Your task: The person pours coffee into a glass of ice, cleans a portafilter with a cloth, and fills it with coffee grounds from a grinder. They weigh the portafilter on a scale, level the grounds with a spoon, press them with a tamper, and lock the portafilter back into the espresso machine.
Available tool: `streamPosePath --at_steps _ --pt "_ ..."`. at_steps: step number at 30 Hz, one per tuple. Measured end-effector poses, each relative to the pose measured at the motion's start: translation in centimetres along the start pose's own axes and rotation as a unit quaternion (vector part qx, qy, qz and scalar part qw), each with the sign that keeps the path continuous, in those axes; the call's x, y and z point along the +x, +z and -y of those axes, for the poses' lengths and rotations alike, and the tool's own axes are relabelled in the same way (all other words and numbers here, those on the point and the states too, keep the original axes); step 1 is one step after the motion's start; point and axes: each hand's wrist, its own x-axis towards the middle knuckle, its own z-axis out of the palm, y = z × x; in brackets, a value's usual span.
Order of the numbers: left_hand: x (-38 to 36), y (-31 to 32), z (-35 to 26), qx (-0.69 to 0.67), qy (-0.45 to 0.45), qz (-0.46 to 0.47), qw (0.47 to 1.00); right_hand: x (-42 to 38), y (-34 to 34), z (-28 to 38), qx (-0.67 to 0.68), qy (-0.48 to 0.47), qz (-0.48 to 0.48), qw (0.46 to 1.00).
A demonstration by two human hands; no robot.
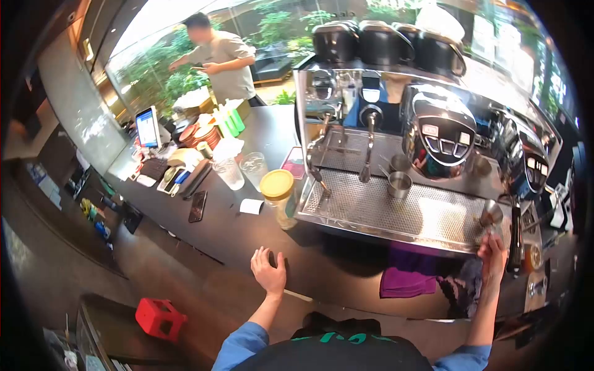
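My right hand (pixel 493 252) is closed at the front right of the espresso machine's drip tray (pixel 433 213). Its fingers pinch what looks like the handle of a small metal cup (pixel 492 212), which is tilted over the tray edge. A second small metal cup (pixel 399 184) with a handle stands on the tray grate, under the machine's chrome group head (pixel 439 127). My left hand (pixel 269 271) hovers over the front of the counter, fingers apart, holding nothing. Beyond it stands a clear jar (pixel 284 210) with a yellow lid.
A purple cloth (pixel 408 281) hangs at the counter front. Clear plastic cups (pixel 229 173), a phone (pixel 197 206) and a white paper slip (pixel 251 206) lie to the left. Black pitchers (pixel 378 43) top the machine. Another person (pixel 226 59) stands across the counter. A red stool (pixel 159 317) is on the floor.
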Motion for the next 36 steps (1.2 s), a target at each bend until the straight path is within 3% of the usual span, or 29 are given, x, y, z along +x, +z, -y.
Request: streamPosePath --at_steps 26,29,31,32,33,36 --pt "0.2 -0.2 -0.4 0.01 0.024 0.006 1.0 -0.1 -0.3 1.7 -0.061 0.072 -0.041 0.995" --pt "0.4 0.0 -0.7 -0.012 0.056 -0.002 0.998 0.4 -0.3 1.9 -0.031 0.067 0.027 0.997" --pt "0.3 -0.2 -0.9 0.001 0.055 0.019 0.998 0.2 -0.4 1.7 -0.039 0.046 0.012 0.998" --pt "0.4 -0.3 -0.9 0.016 0.053 0.026 0.998 -1.1 2.5 3.7 -0.06 0.071 -0.039 0.995" --pt "0.2 -0.3 -1.0 0.028 0.051 0.022 0.998 -0.3 1.0 3.1 -0.057 0.058 0.021 0.996" --pt "0.3 0.2 -0.1 0.022 0.055 0.021 0.998 -0.5 0.8 2.7 -0.016 0.061 0.027 0.998"
